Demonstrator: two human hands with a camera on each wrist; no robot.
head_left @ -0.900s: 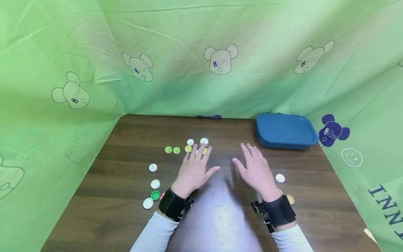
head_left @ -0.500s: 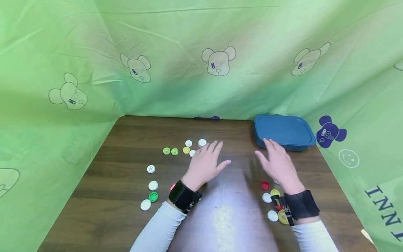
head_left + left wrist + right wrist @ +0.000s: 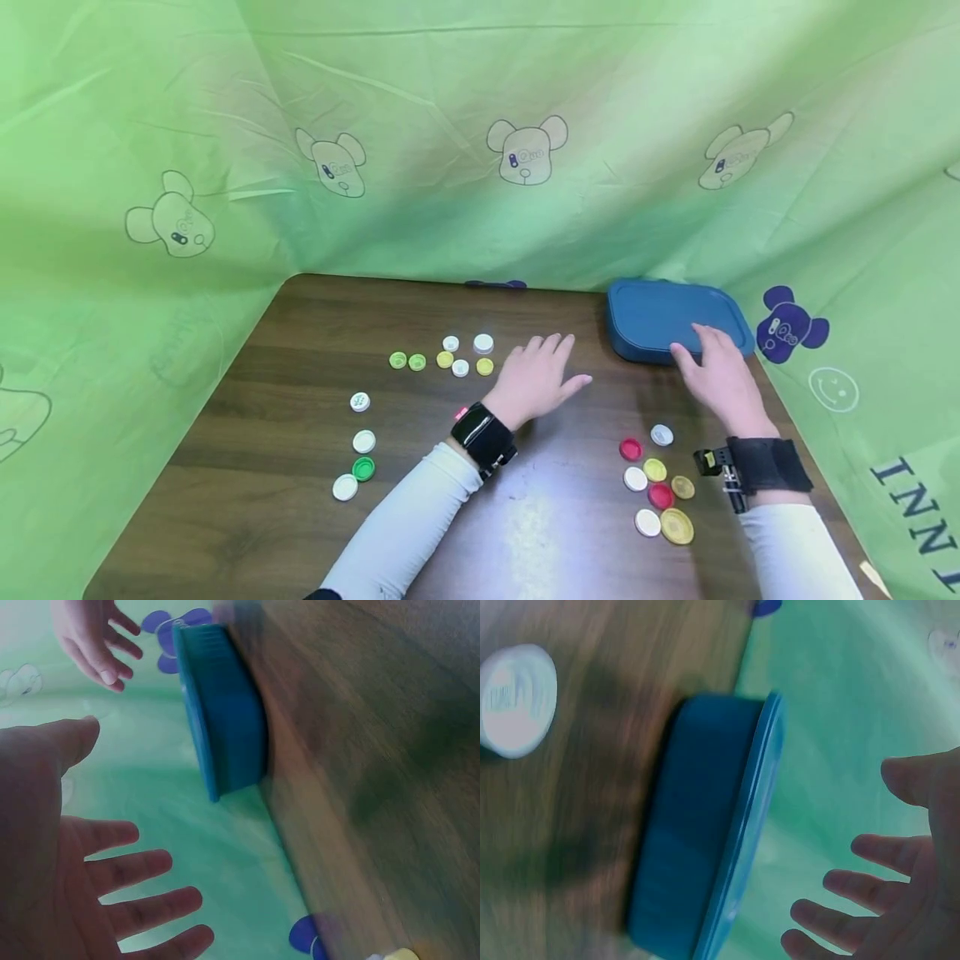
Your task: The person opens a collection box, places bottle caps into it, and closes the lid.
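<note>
Blue lidded box (image 3: 660,321) sits at the far right corner of the table (image 3: 300,392), lid on, flat. Right hand (image 3: 718,381) is over the box's near right edge, fingers spread and straight, gripping nothing; the wrist view shows the palm clear of the lid, contact from the head view cannot be told. Left hand (image 3: 536,382) is left of the box, just above the table, fingers spread wide, holding nothing. Left of that hand, a row of small caps: two light green (image 3: 407,361), yellow and white ones (image 3: 465,357). Nearer than the box, beside the right wrist, a cluster of red, white and yellow caps (image 3: 655,487). Far left of the box, white caps and one green cap (image 3: 363,469). Green printed cloth (image 3: 480,125) behind the box.
</note>
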